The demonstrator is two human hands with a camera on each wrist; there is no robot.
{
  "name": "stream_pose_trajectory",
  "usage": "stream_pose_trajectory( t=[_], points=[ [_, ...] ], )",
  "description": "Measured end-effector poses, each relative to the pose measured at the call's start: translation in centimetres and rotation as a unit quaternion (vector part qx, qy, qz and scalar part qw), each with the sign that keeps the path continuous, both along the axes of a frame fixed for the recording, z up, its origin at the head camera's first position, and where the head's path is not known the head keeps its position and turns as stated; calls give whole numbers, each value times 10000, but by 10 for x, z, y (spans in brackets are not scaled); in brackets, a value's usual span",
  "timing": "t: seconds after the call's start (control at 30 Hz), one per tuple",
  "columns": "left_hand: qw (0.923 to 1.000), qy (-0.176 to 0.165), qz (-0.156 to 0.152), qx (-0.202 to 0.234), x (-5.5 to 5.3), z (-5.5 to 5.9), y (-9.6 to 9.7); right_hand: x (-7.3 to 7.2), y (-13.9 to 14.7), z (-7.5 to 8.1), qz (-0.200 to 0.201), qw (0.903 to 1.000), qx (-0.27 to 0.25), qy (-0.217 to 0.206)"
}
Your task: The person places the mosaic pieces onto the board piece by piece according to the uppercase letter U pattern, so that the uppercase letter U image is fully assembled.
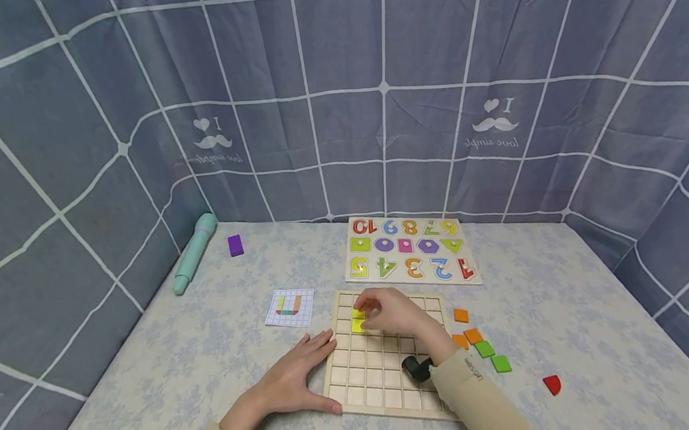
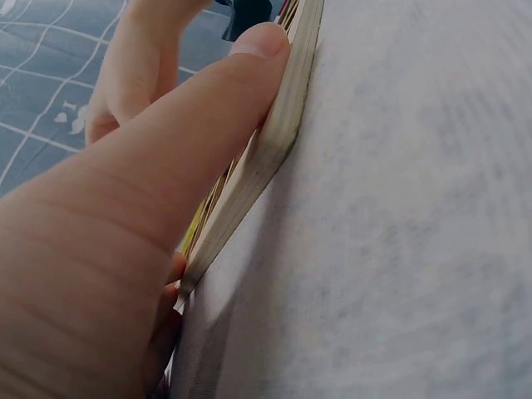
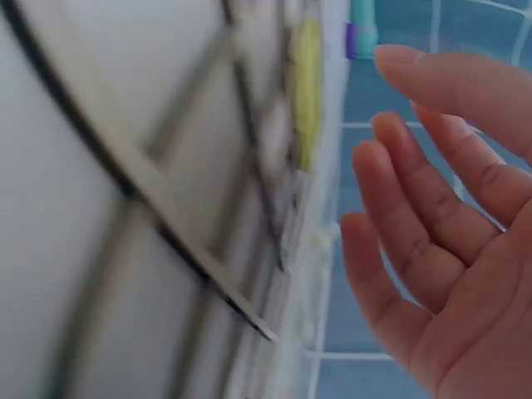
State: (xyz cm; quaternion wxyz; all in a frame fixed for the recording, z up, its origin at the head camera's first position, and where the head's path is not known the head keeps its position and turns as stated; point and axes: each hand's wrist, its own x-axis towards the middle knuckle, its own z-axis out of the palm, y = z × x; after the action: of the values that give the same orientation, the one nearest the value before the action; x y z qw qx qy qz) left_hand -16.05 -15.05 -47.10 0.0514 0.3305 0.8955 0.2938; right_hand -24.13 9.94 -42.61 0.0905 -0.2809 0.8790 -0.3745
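A wooden grid board (image 1: 354, 376) lies on the table in the head view. Two yellow tiles (image 1: 357, 325) sit in squares near its upper left corner. My right hand (image 1: 393, 313) hovers over them, fingers loosely bent. Nothing shows between its thumb and fingers in the right wrist view, where a yellow tile (image 3: 307, 91) stands out beyond the blurred grid lines. Along the board's left side rests my left hand (image 1: 297, 377), its fingers spread at the edge. Its thumb (image 2: 262, 41) lies on the near rim in the left wrist view.
Right of the board are orange tiles (image 1: 460, 315), green tiles (image 1: 501, 364) and a red quarter-round piece (image 1: 553, 384). A patterned card (image 1: 305, 300) lies to its left. Behind stand a number puzzle (image 1: 410, 279), a purple block (image 1: 235, 245) and a teal tube (image 1: 195, 254).
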Motion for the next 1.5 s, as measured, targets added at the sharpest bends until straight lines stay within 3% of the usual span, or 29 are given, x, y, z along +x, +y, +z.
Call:
stream_pose_trajectory(
  t=[0.43, 0.63, 1.03, 1.23, 1.5],
  points=[
    [10000, 67, -35, 34, -2, -1, 0, 23, 67, 54, -511, 9967, -587, 251],
    [10000, 52, -15, 30, -2, -2, 1, 35, 102, 63, -892, 9930, -716, 288],
    [10000, 17, -8, 44, -2, -3, -1, 51, 143, 45, -1131, 9917, -510, 352],
    [10000, 40, -9, 49, -2, -3, -1, 56, 153, 30, -1243, 9915, -390, 32],
    [10000, 48, 5, 39, -2, -2, -1, 61, 161, 10, -689, 9962, -366, -387]
  ],
)
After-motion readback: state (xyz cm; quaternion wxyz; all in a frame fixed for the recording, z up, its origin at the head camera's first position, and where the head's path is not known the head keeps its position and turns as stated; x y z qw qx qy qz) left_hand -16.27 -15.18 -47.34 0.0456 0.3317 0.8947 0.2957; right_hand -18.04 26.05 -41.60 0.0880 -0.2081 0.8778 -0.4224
